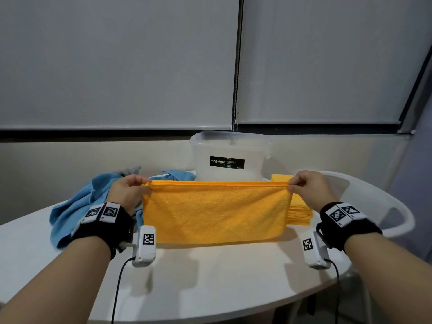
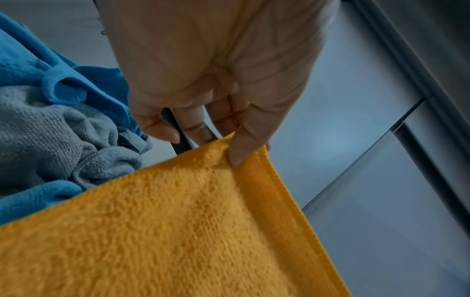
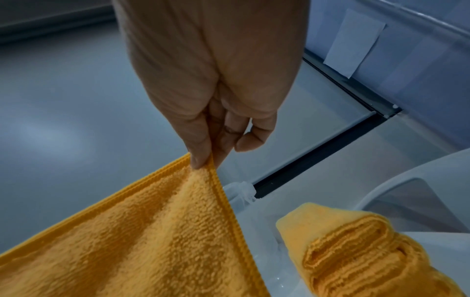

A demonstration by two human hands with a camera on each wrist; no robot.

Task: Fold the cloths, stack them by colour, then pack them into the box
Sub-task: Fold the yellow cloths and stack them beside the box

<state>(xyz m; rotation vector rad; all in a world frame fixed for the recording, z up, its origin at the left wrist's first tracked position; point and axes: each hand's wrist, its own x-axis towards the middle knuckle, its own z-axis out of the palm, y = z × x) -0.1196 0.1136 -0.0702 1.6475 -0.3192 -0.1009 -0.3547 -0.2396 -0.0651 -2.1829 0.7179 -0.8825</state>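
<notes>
The left hand (image 1: 127, 191) and right hand (image 1: 309, 189) are pinching a folded orange terry cloth's (image 1: 215, 212) top corners. It is hanging before a clear plastic box (image 1: 230, 157).

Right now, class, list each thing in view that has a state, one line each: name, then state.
orange cloth: held up by its top corners, stretched flat, lower edge at the table.
left hand: pinches the cloth's left corner.
right hand: pinches the right corner.
orange stack: folded, piled on the table.
blue cloths: crumpled, unfolded.
grey cloth: crumpled among the blue.
box: upright; contents unclear.
</notes>
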